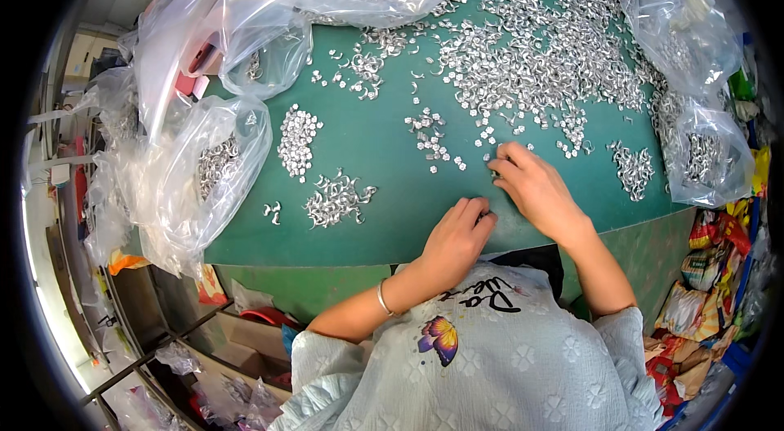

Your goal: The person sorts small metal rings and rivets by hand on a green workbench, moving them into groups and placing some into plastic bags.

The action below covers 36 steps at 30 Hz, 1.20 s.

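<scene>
Right hand: I see the right hand (531, 190) over the green counter (392, 227), fingers bent and narrow, tips close to the surface; I cannot tell whether a piece is pinched between them.
Left hand: the left hand (460, 231) lies just nearer the body, fingers curled in, with something dark at the fingertips; what it is, or whether it is gripped, I cannot make out.
Nearest piece: a small silver piece (487, 157) sits just beside the right fingertips; too small for me to read its direction, and I find no clear long axis.
Loose cluster: ahead and to the left, a thin cluster of pieces (429, 137) trails toward the right hand.
Blocky pile: farther left, a pile of blocky pieces (300, 143) stretches away from the body; each piece is compact, favouring no direction.
Curved piles: a pile of curved pieces (339, 200) lies nearer me and a smaller curved pile (633, 170) far right, their bent lengths pointing every way.
Large spread: the large spread (547, 55) fills the far right of the counter; I judge the separate piles as the done part and this, much bigger, as what is left.
Bags: clear bags (233, 223) of silver pieces line the edges.
</scene>
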### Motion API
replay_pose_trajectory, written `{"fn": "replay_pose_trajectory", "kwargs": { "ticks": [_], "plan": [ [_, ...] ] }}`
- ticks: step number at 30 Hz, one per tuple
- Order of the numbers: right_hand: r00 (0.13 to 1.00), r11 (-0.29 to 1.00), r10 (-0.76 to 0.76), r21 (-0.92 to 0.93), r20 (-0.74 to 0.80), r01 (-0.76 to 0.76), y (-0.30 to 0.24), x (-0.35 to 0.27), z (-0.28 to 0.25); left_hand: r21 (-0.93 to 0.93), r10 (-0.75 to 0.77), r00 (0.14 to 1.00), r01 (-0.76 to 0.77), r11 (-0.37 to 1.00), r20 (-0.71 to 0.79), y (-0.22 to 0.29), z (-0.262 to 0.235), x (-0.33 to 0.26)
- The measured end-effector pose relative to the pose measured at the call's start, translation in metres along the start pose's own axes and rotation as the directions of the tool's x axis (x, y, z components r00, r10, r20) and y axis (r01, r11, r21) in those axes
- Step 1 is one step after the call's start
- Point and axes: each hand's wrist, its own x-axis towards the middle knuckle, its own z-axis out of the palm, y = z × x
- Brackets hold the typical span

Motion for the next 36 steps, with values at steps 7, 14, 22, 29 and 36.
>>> {"fn": "replay_pose_trajectory", "kwargs": {
  "ticks": [7, 14, 22, 29, 36],
  "plan": [
    [0.988, 0.981, -0.057, 0.176, -0.14, 0.082, -0.002, -0.009, 0.004, -0.127, -0.035, 0.997, 0.026, 0.991, -0.067, 0.008, 0.0, -0.001],
    [0.999, 0.988, 0.007, 0.154, -0.05, 0.0, -0.007, -0.027, -0.004, 0.058, -0.007, 0.997, 0.012, 0.998, -0.081, -0.006, -0.015, 0.019],
    [0.99, 1.0, 0.016, -0.005, -0.142, -0.017, 0.0, -0.044, 0.01, 0.136, 0.121, 0.985, -0.138, 0.981, 0.125, -0.023, -0.019, 0.031],
    [0.844, 0.917, 0.335, -0.059, -0.418, -0.394, 0.043, -0.074, -0.022, 0.135, -0.093, 0.988, 0.109, 0.985, -0.12, -0.032, -0.037, -0.018],
    [0.717, 0.813, 0.448, -0.09, -0.534, -0.575, 0.06, -0.089, -0.042, 0.36, -0.26, 0.86, 0.433, 0.826, -0.438, -0.043, -0.052, -0.048]
  ]
}}
